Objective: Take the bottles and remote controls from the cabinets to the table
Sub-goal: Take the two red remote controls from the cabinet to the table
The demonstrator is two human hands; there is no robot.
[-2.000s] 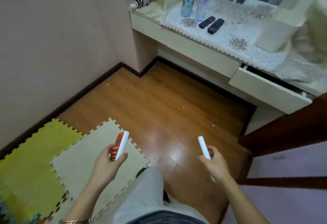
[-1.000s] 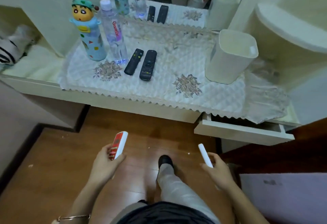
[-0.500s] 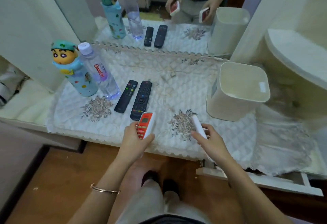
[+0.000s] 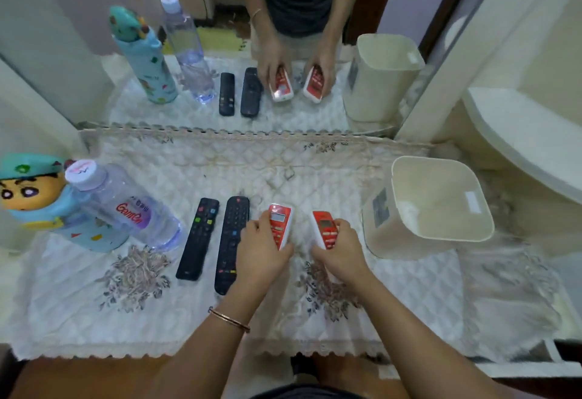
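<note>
My left hand (image 4: 261, 255) grips a red-and-white remote (image 4: 279, 224), held low over the quilted table cloth (image 4: 315, 178). A second red-and-white remote (image 4: 326, 230) is in my right hand (image 4: 341, 250), just to the right of the first. Whether either remote touches the cloth I cannot tell. Two black remotes (image 4: 199, 238) (image 4: 231, 241) lie side by side left of my left hand. A clear water bottle (image 4: 126, 206) and a cartoon-character bottle (image 4: 44, 206) stand at the left end of the table.
A cream plastic bin (image 4: 441, 203) stands on the cloth right of my right hand. A mirror (image 4: 283, 52) behind the table reflects the bottles, remotes and my hands. A curved cream shelf (image 4: 519, 146) is at the far right. The wooden floor shows below the table's front edge.
I walked from the foam mats up to the table. Both hands carried the red-and-white remotes forward and lowered them onto the cloth area right of the black remotes.
</note>
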